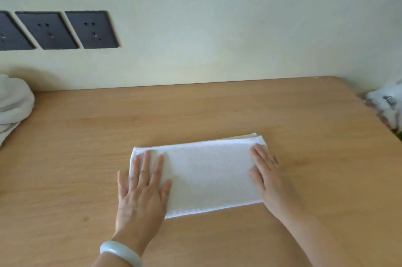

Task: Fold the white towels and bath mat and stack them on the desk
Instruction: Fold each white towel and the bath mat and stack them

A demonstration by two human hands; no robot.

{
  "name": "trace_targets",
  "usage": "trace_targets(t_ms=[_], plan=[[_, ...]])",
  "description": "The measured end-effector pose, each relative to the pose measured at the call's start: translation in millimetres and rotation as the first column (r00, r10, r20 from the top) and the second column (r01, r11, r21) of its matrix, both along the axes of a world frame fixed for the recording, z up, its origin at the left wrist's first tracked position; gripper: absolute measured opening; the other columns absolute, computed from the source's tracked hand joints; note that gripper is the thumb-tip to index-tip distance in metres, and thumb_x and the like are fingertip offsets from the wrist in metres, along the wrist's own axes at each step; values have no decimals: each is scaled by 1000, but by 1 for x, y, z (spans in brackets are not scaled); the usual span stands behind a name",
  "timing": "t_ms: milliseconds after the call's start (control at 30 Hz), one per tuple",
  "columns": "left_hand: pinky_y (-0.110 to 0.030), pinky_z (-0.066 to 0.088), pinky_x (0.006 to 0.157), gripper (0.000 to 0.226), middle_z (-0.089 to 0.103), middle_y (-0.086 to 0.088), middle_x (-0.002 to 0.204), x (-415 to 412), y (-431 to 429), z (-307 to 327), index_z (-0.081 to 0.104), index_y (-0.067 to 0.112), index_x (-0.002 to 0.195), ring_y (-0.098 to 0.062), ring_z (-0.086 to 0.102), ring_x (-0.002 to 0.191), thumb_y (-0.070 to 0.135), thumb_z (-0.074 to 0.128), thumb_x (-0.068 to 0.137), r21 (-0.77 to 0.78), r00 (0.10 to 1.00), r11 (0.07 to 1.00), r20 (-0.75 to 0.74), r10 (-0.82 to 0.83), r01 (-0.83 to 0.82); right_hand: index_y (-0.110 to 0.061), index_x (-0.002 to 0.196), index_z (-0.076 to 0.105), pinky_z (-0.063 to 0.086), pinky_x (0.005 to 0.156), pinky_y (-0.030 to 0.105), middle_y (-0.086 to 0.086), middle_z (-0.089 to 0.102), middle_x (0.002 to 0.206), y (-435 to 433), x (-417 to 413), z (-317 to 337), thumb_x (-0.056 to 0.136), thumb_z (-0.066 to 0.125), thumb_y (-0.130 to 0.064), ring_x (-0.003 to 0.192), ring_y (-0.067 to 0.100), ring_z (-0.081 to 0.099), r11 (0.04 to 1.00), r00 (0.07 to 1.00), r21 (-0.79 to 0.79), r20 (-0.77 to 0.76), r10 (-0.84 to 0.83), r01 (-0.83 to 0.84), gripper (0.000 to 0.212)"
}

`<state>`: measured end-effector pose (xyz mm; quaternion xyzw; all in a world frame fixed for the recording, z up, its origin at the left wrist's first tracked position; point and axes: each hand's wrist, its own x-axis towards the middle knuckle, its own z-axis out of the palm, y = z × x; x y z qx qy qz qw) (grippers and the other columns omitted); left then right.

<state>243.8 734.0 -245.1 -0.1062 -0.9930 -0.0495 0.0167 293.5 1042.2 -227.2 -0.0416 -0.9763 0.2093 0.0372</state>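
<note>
your left hand and right hand are lying flat, fingers straight, grasping nothing, pressing the folded towel mid-tabletop, likely setting creases; unfolded towels are waiting at the left edge.

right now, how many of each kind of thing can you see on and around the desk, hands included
folded white towel: 1
heap of white towels: 1 (pieces inside cannot be told)
dark wall sockets: 3
hands: 2, left hand and right hand
pale bangle: 1
clear bag: 1
total: 9
</note>
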Motion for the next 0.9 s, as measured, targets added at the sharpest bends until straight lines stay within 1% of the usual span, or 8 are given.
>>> trace_targets(t_ms=[100, 133, 200, 333, 433, 500, 767, 900], plan=[[-53, 10, 117, 64, 29, -9, 157, 0, 20, 13, 37, 11, 148, -29, 20, 147, 46, 18, 98, 1, 996, 998, -74, -55, 55, -32, 133, 51, 31, 104, 11, -17, 43, 143, 33, 21, 21, 97, 52, -20, 131, 1, 40, 903, 965, -342, 63, -254, 260, 38], [-51, 12, 117, 61, 30, -10, 157, -1, 34, 19, 39, 8, 147, -30, 22, 146, 41, 22, 98, 27, 987, 992, -107, -123, 126, -34, 119, 59, 36, 92, 4, -13, 55, 129, 41, 27, 27, 94, 57, -12, 118, 6, 53, 865, 935, -362, 67, -347, 347, 33], [-46, 15, 116, 56, 28, -8, 158, -4, 74, 30, 39, 9, 147, -27, 22, 147, 33, 26, 98, 81, 938, 941, -141, -316, 329, -32, 90, 66, 43, 70, 7, -7, 66, 99, 51, 37, 38, 90, 60, -7, 87, 12, 62, 802, 883, -371, 173, -436, 468, 26], [-44, 17, 113, 52, 31, -5, 157, -15, 158, 28, 39, 17, 147, -26, 25, 146, 31, 27, 99, -6, 739, 744, -102, -665, 668, -14, 88, 71, 30, 40, 21, 6, 63, 67, 46, 48, 55, 90, 61, -10, 43, 13, 43, 523, 818, -630, 474, -326, 574, 11], [-44, 17, 112, 53, 36, -5, 155, -27, 185, 17, 40, 20, 147, -26, 30, 144, 40, 26, 99, -81, 684, 685, -49, -728, 724, -8, 94, 69, 19, 39, 20, 8, 58, 63, 44, 44, 56, 89, 64, -10, 35, 12, 31, 390, 816, -717, 504, -283, 578, 8], [-45, 14, 113, 55, 28, -4, 159, -30, 188, 12, 32, 22, 151, -25, 23, 147, 42, 24, 101, -74, 688, 688, -26, -725, 722, -8, 100, 68, 15, 39, 21, 8, 56, 62, 44, 41, 56, 89, 63, -7, 34, 11, 27, 323, 820, -754, 514, -253, 572, 13], [-46, 7, 117, 57, 4, 1, 164, -26, 187, 13, 11, 24, 156, -20, 0, 151, 43, 17, 103, -60, 708, 707, -6, -707, 705, 4, 93, 64, 13, 38, 19, 7, 55, 57, 48, 32, 55, 86, 64, -8, 34, 10, 27, 364, 825, -745, 543, -156, 559, 13], [-46, 5, 117, 58, 0, 2, 164, -25, 186, 14, 7, 25, 156, -19, -4, 151, 44, 16, 103, -53, 709, 707, 20, -705, 705, -5, 82, 65, 14, 39, 19, 9, 58, 58, 51, 31, 58, 88, 63, -14, 33, 10, 26, 441, 805, -705, 588, -76, 556, 11]])
